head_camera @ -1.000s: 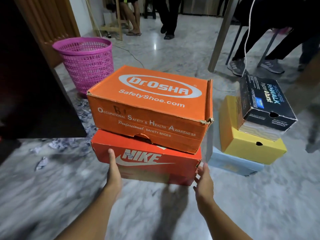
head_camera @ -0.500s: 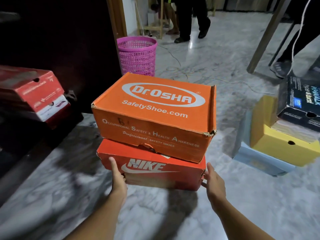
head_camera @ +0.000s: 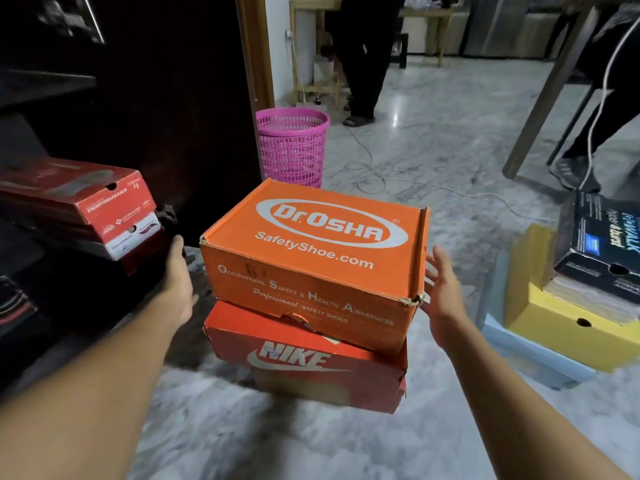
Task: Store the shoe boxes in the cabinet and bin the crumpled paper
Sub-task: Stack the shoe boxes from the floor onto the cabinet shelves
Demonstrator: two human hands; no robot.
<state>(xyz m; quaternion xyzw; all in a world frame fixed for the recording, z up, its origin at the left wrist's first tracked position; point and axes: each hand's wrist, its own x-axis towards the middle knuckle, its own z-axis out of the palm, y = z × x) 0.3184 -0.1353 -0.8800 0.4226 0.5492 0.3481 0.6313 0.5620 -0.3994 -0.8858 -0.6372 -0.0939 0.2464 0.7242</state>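
The red Nike box (head_camera: 311, 368) sits nearest on the marble floor (head_camera: 242, 445), with the orange Dr.Osha box (head_camera: 322, 251) stacked on it. The left hand (head_camera: 178, 282) and right hand (head_camera: 443, 299) flank the orange box, both released, fingers straight and spread (neither plainly touching it). At left a red shoe box (head_camera: 104, 209) lies in the dark cabinet (head_camera: 156, 98); farther back stands the pink basket (head_camera: 292, 147).

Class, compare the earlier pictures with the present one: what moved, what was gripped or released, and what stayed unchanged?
Both hands released the Nike box, which now seems to rest on the floor. The left hand and right hand moved up, open, flanking the Dr.Osha box without gripping it. Unchanged: the Dr.Osha box lies on the Nike box; the pink basket stays put.
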